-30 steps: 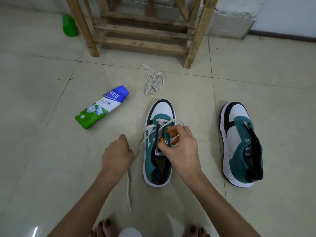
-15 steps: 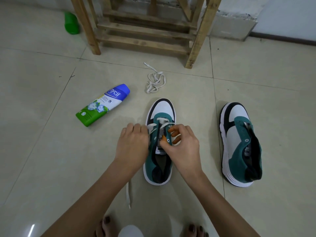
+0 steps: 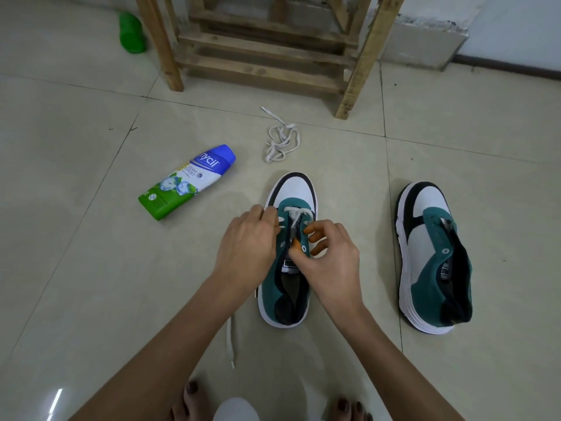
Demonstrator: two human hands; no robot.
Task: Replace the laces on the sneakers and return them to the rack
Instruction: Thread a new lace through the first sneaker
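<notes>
The left hand [image 3: 246,247] pinches the white lace [image 3: 299,211], the right hand [image 3: 331,262] pinches the eyelet edge of the teal sneaker [image 3: 270,296]; a hard pull may drag the lace out.

— How many sneakers?
— Two: the centre sneaker [image 3: 293,189] and the right-side sneaker [image 3: 431,256].
— And laces?
— Two again, both white: the threaded lace [image 3: 231,338] and the loose lace [image 3: 282,141].
— Bottles?
— One powder bottle [image 3: 188,180]. There is also one green container [image 3: 131,33]; I cannot tell what kind.
— Racks?
— One wooden rack [image 3: 264,53].
— And of the person?
— Two hands, the left hand [image 3: 247,247] and the right hand [image 3: 331,262]. Two bare feet as well, the left foot [image 3: 189,399] and the right foot [image 3: 352,405].
</notes>
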